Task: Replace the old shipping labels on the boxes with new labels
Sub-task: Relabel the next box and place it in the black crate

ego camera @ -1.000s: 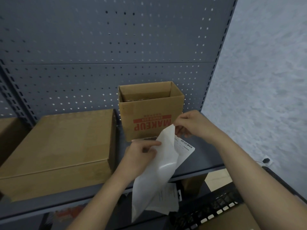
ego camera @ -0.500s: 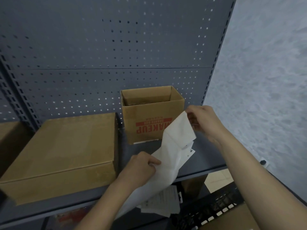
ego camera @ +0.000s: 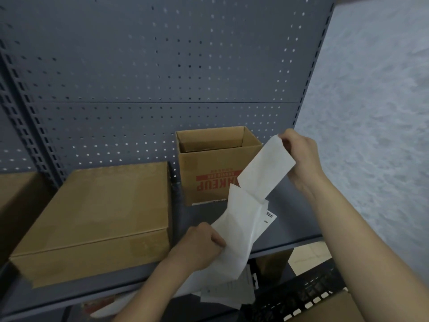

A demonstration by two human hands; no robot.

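**Head view.** My right hand (ego camera: 299,156) pinches the top end of a white strip (ego camera: 267,168), held high beside the open box (ego camera: 209,177). My left hand (ego camera: 199,247) is clenched on the lower sheets (ego camera: 241,224), low over the front of the shelf (ego camera: 297,224). The hands are well apart, so the paper stretches between them. I judge this to be the peeling step, one layer pulled from the other before a label goes on. A barcode corner (ego camera: 270,216) shows behind the fold, so the printed face is turned away from me. The open box stands with its front toward me, MAKEUP print upside down, near enough for sticking. A pale band (ego camera: 209,202) at the foot of that face may be a label; I cannot tell. A flat box (ego camera: 97,217) lies shut to the left. More papers (ego camera: 229,291) show below the shelf edge.
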